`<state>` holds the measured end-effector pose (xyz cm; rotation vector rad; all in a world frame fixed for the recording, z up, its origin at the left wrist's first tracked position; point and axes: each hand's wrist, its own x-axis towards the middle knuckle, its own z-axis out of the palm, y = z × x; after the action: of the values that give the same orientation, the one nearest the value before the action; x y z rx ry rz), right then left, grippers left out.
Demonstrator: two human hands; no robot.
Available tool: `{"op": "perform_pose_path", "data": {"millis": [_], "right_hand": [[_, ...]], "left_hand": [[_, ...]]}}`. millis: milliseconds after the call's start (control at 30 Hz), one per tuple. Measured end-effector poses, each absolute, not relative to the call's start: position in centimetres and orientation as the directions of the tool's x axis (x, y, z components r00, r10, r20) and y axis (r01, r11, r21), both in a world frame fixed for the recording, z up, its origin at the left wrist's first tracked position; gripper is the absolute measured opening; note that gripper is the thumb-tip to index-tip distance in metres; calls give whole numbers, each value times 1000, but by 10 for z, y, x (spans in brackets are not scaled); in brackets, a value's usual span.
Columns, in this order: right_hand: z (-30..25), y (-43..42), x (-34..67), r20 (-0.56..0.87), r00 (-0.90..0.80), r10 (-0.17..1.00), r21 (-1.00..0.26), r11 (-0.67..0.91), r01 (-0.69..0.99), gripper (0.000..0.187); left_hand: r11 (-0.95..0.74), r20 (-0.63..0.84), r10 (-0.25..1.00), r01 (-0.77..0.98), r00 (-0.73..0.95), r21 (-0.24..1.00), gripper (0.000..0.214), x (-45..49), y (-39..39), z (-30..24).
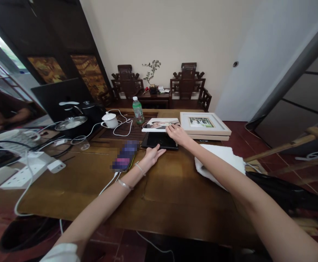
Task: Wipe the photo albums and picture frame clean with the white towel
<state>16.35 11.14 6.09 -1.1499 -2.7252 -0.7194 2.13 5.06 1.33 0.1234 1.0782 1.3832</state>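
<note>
My right hand (177,134) is closed on the right front corner of a white-edged photo album (156,125), which has a picture on its cover. The album lies tilted above a flat black tablet-like slab (163,140). My left hand (154,155) rests at the slab's front edge, its thumb against the edge and its fingers stretched out to the right. Left of that hand lies a phone (124,156), its screen blurred, with a white cable plugged in. Light wooden picture frames (221,131) are stacked to the right of the album.
A green-labelled bottle (138,111) and a lidded white cup (110,120) stand behind. Power strips (29,171), cables and a kettle (89,111) crowd the left, where a person's arm (19,112) shows. A white towel (221,162) lies under my right forearm.
</note>
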Motion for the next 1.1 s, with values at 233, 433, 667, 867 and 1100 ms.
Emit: {"op": "perform_pose_path", "data": {"millis": [233, 433, 667, 867, 1100], "right_hand": [[51, 109, 162, 187, -671, 717, 272, 619, 737, 37], [60, 123, 171, 139, -639, 757, 129, 626, 769, 33], [77, 143, 236, 276, -428, 861, 53, 431, 901, 39], [73, 140, 289, 328, -342, 881, 41, 348, 937, 40], [53, 137, 296, 219, -554, 803, 109, 544, 832, 46]], "left_hand": [[412, -562, 827, -677, -3, 610, 26, 15, 88, 21], [517, -599, 792, -653, 120, 554, 49, 3, 110, 34], [535, -641, 762, -646, 90, 544, 44, 9, 129, 32], [550, -661, 745, -642, 88, 535, 47, 10, 138, 31], [497, -638, 770, -641, 14, 586, 63, 13, 142, 30]]}}
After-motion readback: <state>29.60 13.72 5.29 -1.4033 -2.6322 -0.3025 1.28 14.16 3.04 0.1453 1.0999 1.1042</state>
